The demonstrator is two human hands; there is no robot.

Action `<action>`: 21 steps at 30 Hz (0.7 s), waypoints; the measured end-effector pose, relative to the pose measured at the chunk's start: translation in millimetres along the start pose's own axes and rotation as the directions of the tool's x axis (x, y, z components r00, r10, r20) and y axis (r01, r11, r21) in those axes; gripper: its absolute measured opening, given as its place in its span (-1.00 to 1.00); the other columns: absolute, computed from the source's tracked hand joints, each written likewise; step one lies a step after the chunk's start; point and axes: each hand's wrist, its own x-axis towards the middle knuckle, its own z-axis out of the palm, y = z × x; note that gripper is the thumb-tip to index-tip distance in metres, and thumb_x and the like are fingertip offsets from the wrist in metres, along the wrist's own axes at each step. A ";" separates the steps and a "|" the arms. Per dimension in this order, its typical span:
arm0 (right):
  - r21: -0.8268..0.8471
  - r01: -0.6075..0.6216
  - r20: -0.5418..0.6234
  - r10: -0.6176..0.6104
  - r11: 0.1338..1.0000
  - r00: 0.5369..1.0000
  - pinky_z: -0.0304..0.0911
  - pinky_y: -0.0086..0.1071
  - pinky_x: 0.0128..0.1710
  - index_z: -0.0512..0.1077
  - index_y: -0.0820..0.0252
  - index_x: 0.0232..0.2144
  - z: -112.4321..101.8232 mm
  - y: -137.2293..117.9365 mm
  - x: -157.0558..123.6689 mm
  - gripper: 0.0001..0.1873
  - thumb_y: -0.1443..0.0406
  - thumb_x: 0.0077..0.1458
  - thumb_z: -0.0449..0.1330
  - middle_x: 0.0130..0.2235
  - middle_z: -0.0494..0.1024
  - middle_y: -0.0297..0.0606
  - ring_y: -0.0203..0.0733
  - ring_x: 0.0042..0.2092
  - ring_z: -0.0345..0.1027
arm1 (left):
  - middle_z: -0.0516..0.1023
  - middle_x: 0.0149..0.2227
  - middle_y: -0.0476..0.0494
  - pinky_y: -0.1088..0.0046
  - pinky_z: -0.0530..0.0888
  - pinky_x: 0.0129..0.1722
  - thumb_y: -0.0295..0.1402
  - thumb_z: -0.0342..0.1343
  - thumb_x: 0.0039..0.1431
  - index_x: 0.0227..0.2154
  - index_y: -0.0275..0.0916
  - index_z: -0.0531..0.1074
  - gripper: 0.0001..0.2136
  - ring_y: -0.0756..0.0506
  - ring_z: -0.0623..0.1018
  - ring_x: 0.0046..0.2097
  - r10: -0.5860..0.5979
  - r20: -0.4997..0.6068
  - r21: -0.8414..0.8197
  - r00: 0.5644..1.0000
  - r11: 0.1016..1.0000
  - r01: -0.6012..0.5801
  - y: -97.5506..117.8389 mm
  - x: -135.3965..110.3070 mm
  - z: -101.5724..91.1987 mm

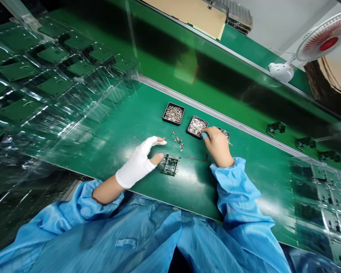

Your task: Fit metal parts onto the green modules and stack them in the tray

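Observation:
My left hand [140,159], in a white glove with bare thumb and index tips, is beside a small circuit board assembly [169,165]. Its thumb and index finger are apart; a tiny shiny piece shows at the index tip. My right hand [217,146], bare with a blue wrap on one digit, reaches to the right edge of a black tray of small metal parts [197,126]. Its fingers are drawn together, and whatever is between them is hidden. Several loose metal pieces [178,141] lie on the green mat between the hands. A thin L-shaped rod [195,158] rests right of the board.
Another black tray of metal parts [174,113] stands at left; a third tray [224,133] is partly behind my right hand. Stacked clear plastic trays [53,81] holding green boards fill the left. More plastic trays [324,204] lie at right. A fan [324,41] stands on the shelf.

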 end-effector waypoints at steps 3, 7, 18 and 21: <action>-0.141 0.002 0.159 0.021 0.990 0.987 0.28 -0.22 -0.19 0.50 0.23 -0.28 -1.9 1.8 30.2 -0.73 0.53 0.02 0.09 -0.22 0.53 -0.08 0.02 -0.17 0.39 | 0.50 -0.06 -0.18 0.23 0.36 0.11 -0.28 0.02 0.16 -0.14 -0.25 0.36 -0.76 -0.15 0.48 0.02 -0.026 -0.012 0.052 1.000 0.998 0.027 -1.6 8.6 -2.7; -0.267 0.025 0.336 0.069 0.963 0.939 0.21 -0.32 -0.27 0.48 0.23 -0.26 -3.6 -7.3 48.0 -0.72 0.54 -0.02 0.12 -0.19 0.52 -0.11 -0.05 -0.21 0.38 | 0.54 -0.13 -0.14 0.27 0.41 0.06 -0.33 0.01 0.14 -0.20 -0.25 0.40 -0.80 -0.13 0.51 -0.03 -0.005 0.012 0.103 1.000 0.995 0.003 -0.7 11.8 0.3; 0.106 -0.205 0.047 0.201 0.973 0.979 0.18 -0.30 -0.25 0.43 0.22 -0.30 -1.0 -6.3 35.7 -0.82 0.40 0.11 0.03 -0.30 0.52 -0.16 -0.08 -0.27 0.35 | 0.57 -0.20 -0.10 0.34 0.46 -0.03 -0.35 0.01 0.18 -0.24 -0.25 0.43 -0.84 -0.09 0.54 -0.12 0.064 -0.013 0.136 0.998 0.989 -0.062 3.1 8.7 -0.9; 0.566 -0.250 0.102 0.234 0.785 0.967 0.23 -0.32 -0.28 0.41 0.19 -0.35 -1.6 -13.2 26.0 -0.88 0.28 0.13 0.09 -0.38 0.52 -0.26 -0.17 -0.35 0.36 | 0.58 -0.25 -0.09 0.38 0.48 -0.10 -0.37 0.01 0.19 -0.27 -0.25 0.44 -0.86 -0.07 0.55 -0.18 0.110 -0.040 0.158 0.993 0.982 -0.103 8.0 7.1 -1.5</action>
